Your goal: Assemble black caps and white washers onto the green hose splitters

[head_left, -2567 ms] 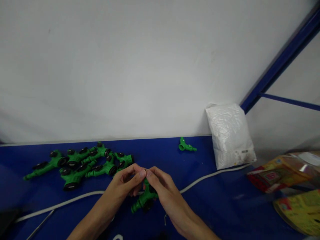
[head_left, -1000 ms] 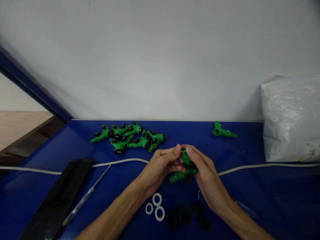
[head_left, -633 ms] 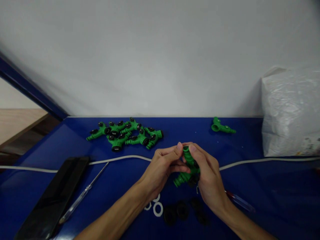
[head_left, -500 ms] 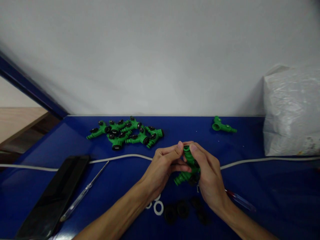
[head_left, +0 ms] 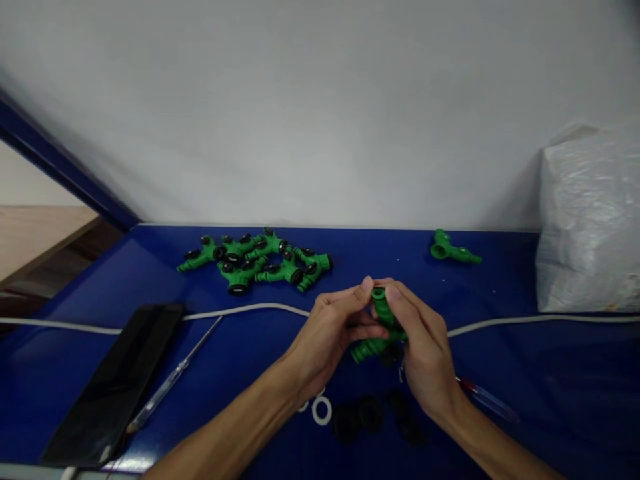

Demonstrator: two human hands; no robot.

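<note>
Between both hands is a green plastic Y-shaped hose splitter [head_left: 383, 308], one branch pointing up and another toward the lower left. My left hand [head_left: 337, 327] is closed on it from the left, thumb near the top opening. From the other side my right hand [head_left: 420, 333] grips it, its thumb also by the upper rim; that hand's palm hides part of the body. Below the hands lie a white ring washer [head_left: 321, 410], partly covered others beside it, and black ring caps [head_left: 371, 413]. Small dark parts [head_left: 407, 420] sit to their right, hard to make out.
Several assembled green splitters with black valves [head_left: 240, 273] lie at the back left. A single green splitter body [head_left: 450, 248] rests at the back right, near a plastic-wrapped package [head_left: 590, 227]. A white cable [head_left: 510, 323], phone [head_left: 120, 380], screwdriver [head_left: 173, 380] and red-tipped clear tool [head_left: 490, 400] are around.
The whole view has shifted slightly. Both hands keep their hold on the splitter, whose top opening now faces me a little more.
</note>
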